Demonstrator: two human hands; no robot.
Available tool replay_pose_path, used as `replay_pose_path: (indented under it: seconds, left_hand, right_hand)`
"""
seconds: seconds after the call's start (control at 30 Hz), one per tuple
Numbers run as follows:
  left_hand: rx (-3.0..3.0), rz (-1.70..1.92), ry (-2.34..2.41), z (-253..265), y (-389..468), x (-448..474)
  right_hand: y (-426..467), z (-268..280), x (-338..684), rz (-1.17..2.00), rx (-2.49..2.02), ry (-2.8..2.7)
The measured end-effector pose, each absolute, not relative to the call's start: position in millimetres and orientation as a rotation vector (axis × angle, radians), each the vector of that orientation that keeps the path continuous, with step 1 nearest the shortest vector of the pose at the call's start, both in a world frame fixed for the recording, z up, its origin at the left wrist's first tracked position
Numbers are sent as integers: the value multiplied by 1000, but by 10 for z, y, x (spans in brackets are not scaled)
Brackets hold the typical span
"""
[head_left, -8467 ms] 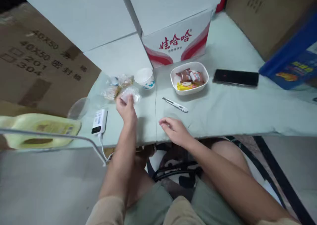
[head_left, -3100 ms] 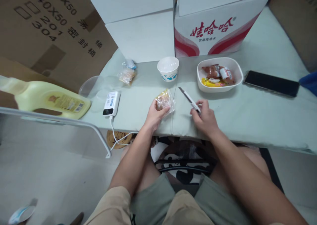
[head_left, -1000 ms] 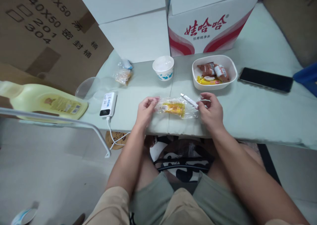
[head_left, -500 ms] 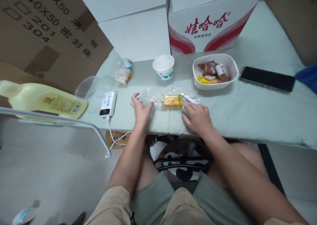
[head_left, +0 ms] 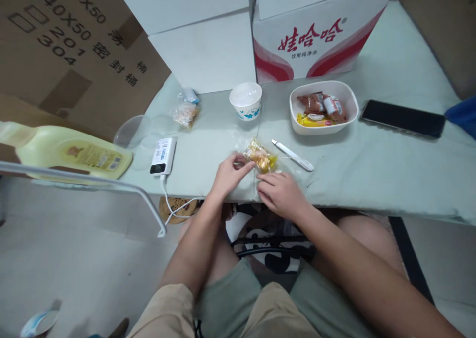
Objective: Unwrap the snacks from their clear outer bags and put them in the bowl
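Observation:
A small yellow snack packet (head_left: 262, 158), bundled in crinkled clear plastic film, lies on the cloth in front of me. From its left side, my left hand (head_left: 231, 178) has thumb and fingers closed on the film. My right hand (head_left: 281, 194) is at the packet's near right edge, fingers bent and held together; what is under its fingertips, if anything, is hidden. Just beyond that hand a slim white cutter-like tool (head_left: 293, 155) lies slanted on the cloth.
Behind are a paper cup (head_left: 245, 102) and a white bowl (head_left: 323, 129) with brown and yellow packets. A phone (head_left: 403, 119) lies right. On the left are a cabled power bank (head_left: 162, 155), a yellow bottle (head_left: 74, 152) and plastic scraps (head_left: 186, 113). Boxes (head_left: 208, 55) line the back.
Both hands have moved inward and closer together. The packet, earlier lying flat, is now bunched in the film and turned. The white tool, formerly partly covered by film, is exposed.

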State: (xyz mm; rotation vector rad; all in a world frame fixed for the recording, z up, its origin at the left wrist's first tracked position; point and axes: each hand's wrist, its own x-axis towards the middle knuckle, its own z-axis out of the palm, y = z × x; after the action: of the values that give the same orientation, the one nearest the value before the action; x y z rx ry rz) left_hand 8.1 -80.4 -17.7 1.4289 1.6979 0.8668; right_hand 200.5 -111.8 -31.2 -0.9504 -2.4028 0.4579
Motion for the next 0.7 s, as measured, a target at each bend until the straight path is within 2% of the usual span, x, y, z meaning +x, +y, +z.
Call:
replay_pose_path:
  seconds: [0.17,0.4,0.7]
  left_hand:
    - [1429,943,1573,-213,-796,145]
    - [1191,1176,1386,-233,-764,164]
    - [588,1268,885,14,-816,284]
  right_hand:
    - [-1141,-293,1985,888,-641,-2132]
    - [-1031,-234,2086,769,-1149,-1667]
    - [-954,-335,2094,1142,-1355,-1483]
